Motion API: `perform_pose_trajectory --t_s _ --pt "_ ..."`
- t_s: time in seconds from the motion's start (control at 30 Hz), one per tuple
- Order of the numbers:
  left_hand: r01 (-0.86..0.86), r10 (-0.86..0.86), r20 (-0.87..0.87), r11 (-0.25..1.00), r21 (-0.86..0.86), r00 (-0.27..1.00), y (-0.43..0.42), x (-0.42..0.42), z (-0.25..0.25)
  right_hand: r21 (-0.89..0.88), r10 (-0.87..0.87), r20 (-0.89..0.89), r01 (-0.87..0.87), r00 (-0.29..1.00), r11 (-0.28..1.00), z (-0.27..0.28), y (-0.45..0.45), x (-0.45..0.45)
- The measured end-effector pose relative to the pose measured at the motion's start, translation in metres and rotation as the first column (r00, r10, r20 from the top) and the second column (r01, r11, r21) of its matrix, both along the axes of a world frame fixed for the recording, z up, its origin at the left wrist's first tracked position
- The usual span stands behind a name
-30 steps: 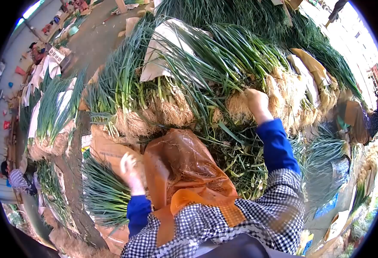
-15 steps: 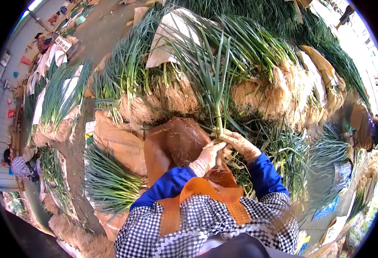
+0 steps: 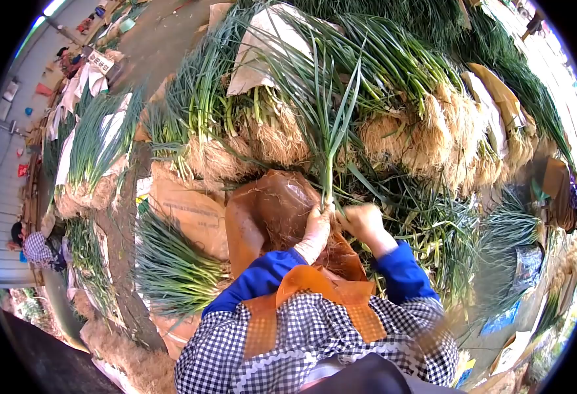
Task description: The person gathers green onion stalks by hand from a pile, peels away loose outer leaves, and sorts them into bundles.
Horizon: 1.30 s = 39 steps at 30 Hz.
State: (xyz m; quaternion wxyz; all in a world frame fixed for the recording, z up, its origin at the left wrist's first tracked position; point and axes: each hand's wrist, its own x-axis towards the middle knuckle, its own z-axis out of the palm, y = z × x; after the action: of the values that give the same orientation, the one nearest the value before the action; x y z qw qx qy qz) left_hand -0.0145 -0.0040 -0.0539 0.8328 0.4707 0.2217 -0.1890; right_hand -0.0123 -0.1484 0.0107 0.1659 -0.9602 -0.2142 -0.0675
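Note:
A green onion stands upright in front of me, its dark leaves fanning upward. My left hand is wrapped around its pale lower stalk. Just right of the stalk, my right hand is closed in a fist with the knuckles up; what its fingers pinch is hidden. Beneath both hands a brown apron covers my lap, with bits of root and dirt on it. Loose stripped leaves lie heaped to the right of my hands.
Rooted green onion bundles line the far side, partly under a pale sack. A trimmed green onion pile lies at left beside an orange-brown sack. Another person sits at far left. More onions lie at right.
My right hand has gone from spread fingers at the stalk to a closed fist a little right of it. My left hand has moved slightly up and keeps hold of the onion.

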Motion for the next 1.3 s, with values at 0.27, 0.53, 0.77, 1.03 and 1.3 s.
perform_pose_trajectory --t_s 0.27,0.53,0.77,1.03,1.3 --pt "0.26 -0.366 0.045 0.563 -0.784 0.93 0.017 -0.002 0.063 -0.103 -0.392 -0.585 0.415 0.71 0.904 0.029 -0.082 0.0" --pt "0.152 -0.196 -0.082 0.915 -0.374 0.977 0.019 -0.007 0.056 0.72 -0.15 -0.51 0.515 0.847 0.465 -0.011 0.044 0.081" --pt "0.101 -0.115 -0.129 0.988 -0.113 0.985 -0.001 -0.013 0.038 0.156 -0.411 0.172 0.387 0.895 0.909 -0.023 0.038 0.061" --pt "0.068 -0.091 -0.124 0.981 -0.182 0.988 -0.003 -0.012 0.046 0.108 -0.236 0.282 0.214 0.93 0.971 0.006 -0.005 0.04" --pt "-0.022 -0.018 -0.099 0.921 -0.389 0.995 0.012 -0.004 0.043 0.025 0.295 0.262 -0.312 0.919 0.95 0.023 0.003 0.029"
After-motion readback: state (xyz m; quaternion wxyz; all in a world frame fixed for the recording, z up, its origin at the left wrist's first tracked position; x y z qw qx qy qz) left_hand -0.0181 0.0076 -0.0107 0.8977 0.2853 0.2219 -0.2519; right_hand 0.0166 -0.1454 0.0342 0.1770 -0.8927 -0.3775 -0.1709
